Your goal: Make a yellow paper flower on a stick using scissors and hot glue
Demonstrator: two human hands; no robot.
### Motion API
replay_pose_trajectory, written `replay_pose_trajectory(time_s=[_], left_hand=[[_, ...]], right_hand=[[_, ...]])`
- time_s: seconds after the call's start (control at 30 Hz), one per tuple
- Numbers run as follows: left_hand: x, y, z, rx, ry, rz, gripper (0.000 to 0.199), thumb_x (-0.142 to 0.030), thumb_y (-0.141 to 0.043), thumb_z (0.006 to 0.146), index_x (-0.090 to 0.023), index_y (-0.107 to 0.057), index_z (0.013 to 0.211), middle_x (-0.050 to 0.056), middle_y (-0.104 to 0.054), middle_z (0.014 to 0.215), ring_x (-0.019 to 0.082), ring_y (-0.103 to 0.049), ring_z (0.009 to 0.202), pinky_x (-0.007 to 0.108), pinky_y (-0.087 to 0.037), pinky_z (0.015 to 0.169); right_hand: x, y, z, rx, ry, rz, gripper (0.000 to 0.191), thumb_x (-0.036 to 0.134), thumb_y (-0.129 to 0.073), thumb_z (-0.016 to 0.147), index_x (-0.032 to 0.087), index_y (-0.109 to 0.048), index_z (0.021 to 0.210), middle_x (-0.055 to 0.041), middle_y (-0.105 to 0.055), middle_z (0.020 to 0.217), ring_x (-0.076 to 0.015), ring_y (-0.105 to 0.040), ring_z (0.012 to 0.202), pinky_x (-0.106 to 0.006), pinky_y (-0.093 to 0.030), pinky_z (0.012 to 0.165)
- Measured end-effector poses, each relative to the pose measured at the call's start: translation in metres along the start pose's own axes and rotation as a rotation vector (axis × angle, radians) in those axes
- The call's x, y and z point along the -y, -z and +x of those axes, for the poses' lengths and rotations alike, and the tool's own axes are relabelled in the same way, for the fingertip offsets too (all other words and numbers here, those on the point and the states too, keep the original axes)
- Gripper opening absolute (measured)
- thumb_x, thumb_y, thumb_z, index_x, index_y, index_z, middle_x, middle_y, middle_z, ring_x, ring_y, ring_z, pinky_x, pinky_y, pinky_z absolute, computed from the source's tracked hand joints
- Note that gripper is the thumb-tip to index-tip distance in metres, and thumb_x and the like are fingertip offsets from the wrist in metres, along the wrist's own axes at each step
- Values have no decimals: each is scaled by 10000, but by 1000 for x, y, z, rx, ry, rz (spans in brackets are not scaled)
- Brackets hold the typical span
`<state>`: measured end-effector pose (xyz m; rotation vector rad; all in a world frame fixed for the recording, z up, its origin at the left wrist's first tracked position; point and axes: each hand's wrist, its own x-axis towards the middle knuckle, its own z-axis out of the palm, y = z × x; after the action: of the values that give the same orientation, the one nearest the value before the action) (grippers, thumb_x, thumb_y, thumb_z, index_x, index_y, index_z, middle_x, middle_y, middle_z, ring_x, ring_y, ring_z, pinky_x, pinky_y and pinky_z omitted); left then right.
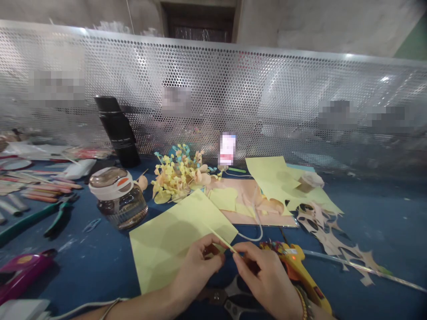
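A thin pale yellow strip [223, 239] runs between my two hands at the lower middle. My left hand [202, 262] is closed around its middle part with thumb and fingers. The strip's right end is pinched in the fingertips of my right hand [260, 271]. Beneath and left of my left hand lies a large yellow paper sheet [167, 235]. Scissors [233, 295] lie under my hands, partly hidden. A yellow glue gun [307, 278] with a small orange light rests just right of my right hand.
A glass jar [122, 202], black bottle [117, 131] and yellow paper flowers [173, 178] stand behind. More yellow sheets [273, 178] and cut scraps [328, 226] lie right. Green-handled pliers [60, 215] and a magenta tool [25, 273] sit left. A perforated metal screen [207, 80] closes the back.
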<state>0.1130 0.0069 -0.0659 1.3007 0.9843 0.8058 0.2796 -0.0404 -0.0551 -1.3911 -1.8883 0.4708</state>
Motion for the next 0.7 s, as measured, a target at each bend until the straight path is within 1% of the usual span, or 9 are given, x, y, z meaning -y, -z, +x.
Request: replay_pose_trajectory(time_s=[0.2, 0.4, 0.53, 0.7], left_hand=[[-3, 0, -2, 13, -28, 34, 212, -113, -529, 634, -153, -631, 815, -29, -533, 646, 122, -442, 617, 234, -327, 563], [2, 2, -1, 21, -58, 56, 215, -105, -518, 624, -161, -615, 807, -31, -523, 659, 123, -452, 625, 227, -332, 563], [3, 2, -1, 26, -59, 60, 234, -95, -522, 628, -167, -615, 830, -42, -510, 650, 107, -441, 593, 210, -313, 530], [-2, 1, -3, 28, -51, 43, 254, -86, -521, 618, -155, -614, 845, -42, -504, 651, 101, -429, 579, 207, -302, 509]], right_hand=[[0, 0, 0, -2, -6, -2, 177, 311, -484, 906, 225, -638, 913, 46, -589, 534, -119, -541, 454, -226, -351, 472], [1, 1, 0, -8, 7, -15, 178, 308, -482, 906, 223, -639, 908, 48, -589, 531, -116, -541, 451, -225, -353, 470], [3, 2, 1, -4, 6, -25, 181, 308, -479, 906, 216, -635, 904, 57, -560, 501, -114, -529, 436, -225, -347, 462], [4, 1, 1, 21, -20, -12, 180, 310, -474, 912, 213, -625, 918, 49, -578, 528, -121, -540, 462, -227, -354, 478]])
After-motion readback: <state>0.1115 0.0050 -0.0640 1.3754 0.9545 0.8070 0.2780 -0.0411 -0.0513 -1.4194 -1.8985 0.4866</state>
